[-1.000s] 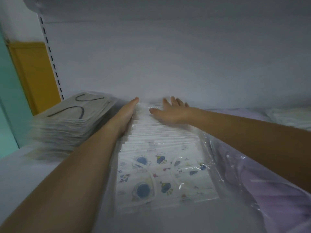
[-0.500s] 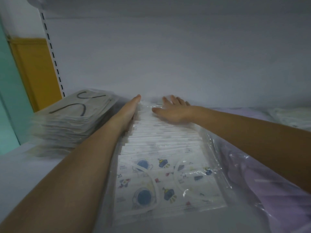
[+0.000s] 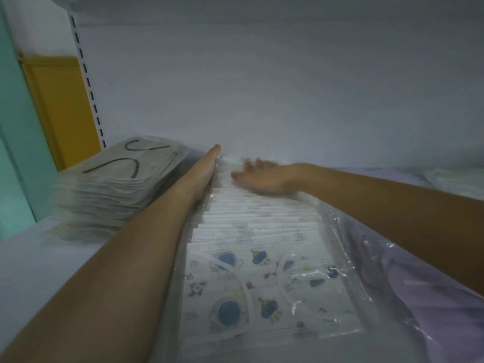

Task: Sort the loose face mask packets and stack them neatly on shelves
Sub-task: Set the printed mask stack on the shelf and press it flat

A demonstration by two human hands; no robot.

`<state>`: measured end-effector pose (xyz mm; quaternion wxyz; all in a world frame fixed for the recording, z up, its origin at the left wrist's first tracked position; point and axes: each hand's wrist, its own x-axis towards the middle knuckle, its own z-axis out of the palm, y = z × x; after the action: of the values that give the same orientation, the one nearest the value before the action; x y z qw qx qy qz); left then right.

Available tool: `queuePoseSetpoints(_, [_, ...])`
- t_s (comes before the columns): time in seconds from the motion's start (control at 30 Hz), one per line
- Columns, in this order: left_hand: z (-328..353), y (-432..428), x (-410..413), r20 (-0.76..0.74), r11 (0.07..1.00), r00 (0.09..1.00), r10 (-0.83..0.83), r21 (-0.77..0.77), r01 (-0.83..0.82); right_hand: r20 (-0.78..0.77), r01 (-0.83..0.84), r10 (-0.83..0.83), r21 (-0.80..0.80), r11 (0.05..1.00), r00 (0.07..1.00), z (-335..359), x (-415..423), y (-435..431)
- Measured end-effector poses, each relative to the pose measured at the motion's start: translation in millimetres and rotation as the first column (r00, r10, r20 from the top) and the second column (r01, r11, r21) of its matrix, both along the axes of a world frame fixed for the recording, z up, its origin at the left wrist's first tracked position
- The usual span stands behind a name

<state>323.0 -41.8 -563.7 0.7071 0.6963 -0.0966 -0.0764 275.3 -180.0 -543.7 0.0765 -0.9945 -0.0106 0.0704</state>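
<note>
A long row of clear packets of white face masks with a blue space print (image 3: 264,279) runs from the front of the white shelf (image 3: 39,263) to its back wall. My left hand (image 3: 203,170) lies flat with straight fingers against the row's left side, near the far end. My right hand (image 3: 264,175), blurred, rests palm down with straight fingers on top of the far packets. A stack of grey mask packets with black ear loops (image 3: 115,184) stands just left of my left arm.
Lilac mask packets (image 3: 429,297) lie right of the printed row, under my right arm, and pale packets (image 3: 455,179) sit at the far right. A slotted shelf upright (image 3: 87,82) stands at the back left beside a yellow panel (image 3: 60,106). The shelf above hangs close overhead.
My right hand has shifted slightly to the right over the far packets and is blurred. My left hand stays pressed along the row's left side.
</note>
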Motion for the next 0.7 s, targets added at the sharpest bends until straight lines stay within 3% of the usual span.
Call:
queuePoseSetpoints(0.07, [1.1, 1.8, -2.9, 0.004, 0.999, 1.0, 0.013, 0.029, -0.014, -0.033, -0.027, 0.025, -0.061, 0.998, 0.999, -3.1, 2.5, 1.9])
queuePoseSetpoints(0.17, [1.9, 3.6, -4.0, -0.01, 1.0, 1.0, -0.021, 0.01, 0.021, -0.011, -0.038, 0.038, -0.028, 0.999, 0.999, 1.4, -0.8, -1.2])
queuePoseSetpoints(0.27, [12.0, 6.8, -9.0, -0.015, 0.992, 0.995, 0.096, 0.085, -0.094, -0.042, -0.065, 0.061, -0.088, 0.994, 0.997, -2.2, -10.7, -3.9])
queuePoseSetpoints(0.37, [26.5, 7.2, -7.6, 0.136, 0.923, 0.971, 0.197, 0.308, -0.231, 0.05, -0.013, 0.013, -0.007, 1.0, 0.999, -0.1, -18.9, -2.9])
queuePoseSetpoints(0.47, [45.9, -2.8, -22.9, 0.256, 0.836, 0.955, 0.151, 0.482, -0.262, 0.053, -0.007, 0.005, 0.039, 0.999, 0.999, 0.2, -30.3, -6.6])
queuePoseSetpoints(0.63, [75.5, -12.7, -60.5, 0.396, 0.777, 0.918, 0.026, 0.57, -0.268, 0.165, -0.036, 0.03, 0.034, 0.999, 0.986, 15.8, -59.1, -9.6])
queuePoseSetpoints(0.7, [79.2, -8.1, -83.7, 0.483, 0.768, 0.876, -0.023, 0.569, -0.294, 0.121, -0.08, 0.082, -0.027, 0.996, 0.989, 7.0, -72.3, -4.2])
